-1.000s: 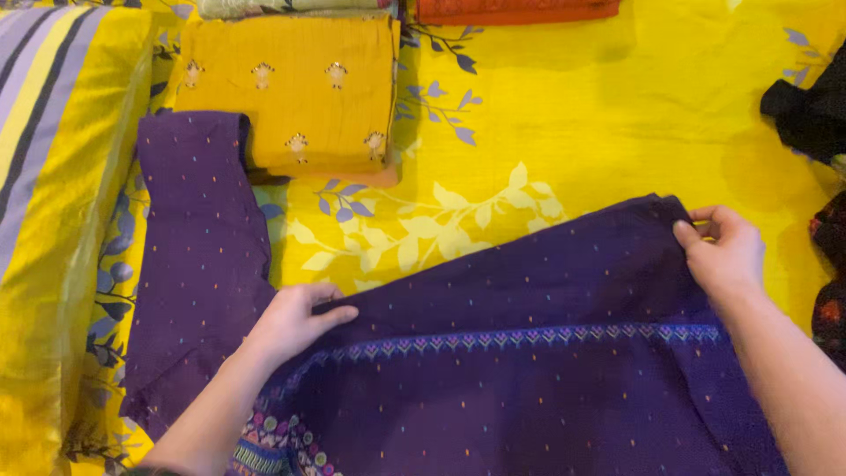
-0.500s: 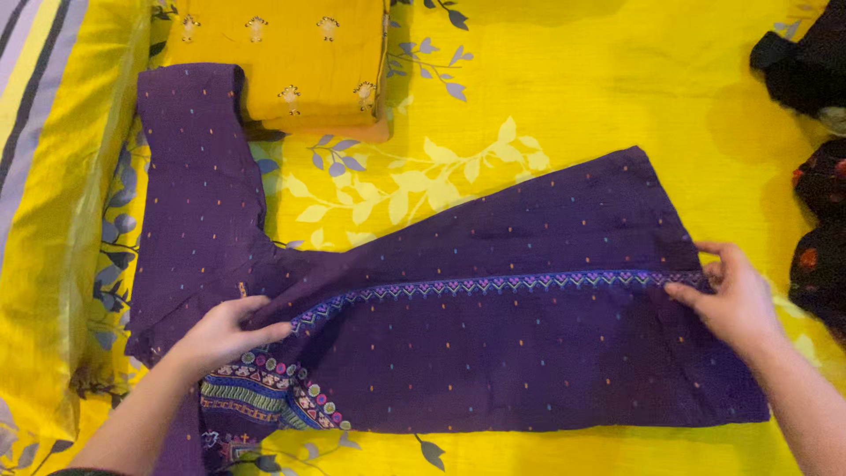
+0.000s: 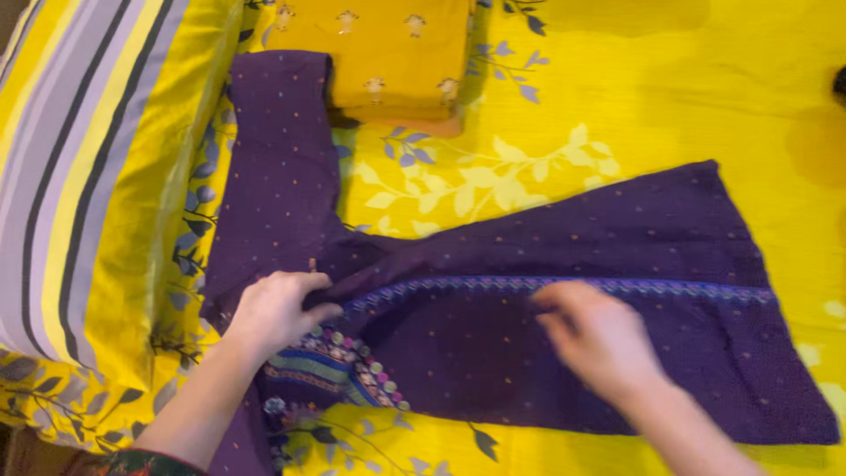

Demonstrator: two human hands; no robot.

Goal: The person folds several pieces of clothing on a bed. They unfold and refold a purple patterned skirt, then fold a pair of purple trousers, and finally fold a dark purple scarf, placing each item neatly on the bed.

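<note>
Left hand [image 3: 280, 310] pinning purple tunic [image 3: 529, 291] at sleeve junction, fingers flat – anchors fold; right hand [image 3: 599, 339] open, blurred, palm on fabric. Folded yellow garment [image 3: 388, 53] beyond left hand, on bed.

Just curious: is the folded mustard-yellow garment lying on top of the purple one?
No, the mustard garment lies beside the purple kurta, by its sleeve.

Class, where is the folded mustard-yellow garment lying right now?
In the head view, the folded mustard-yellow garment lies top centre on the yellow bedsheet, just right of the purple garment's sleeve.
</note>
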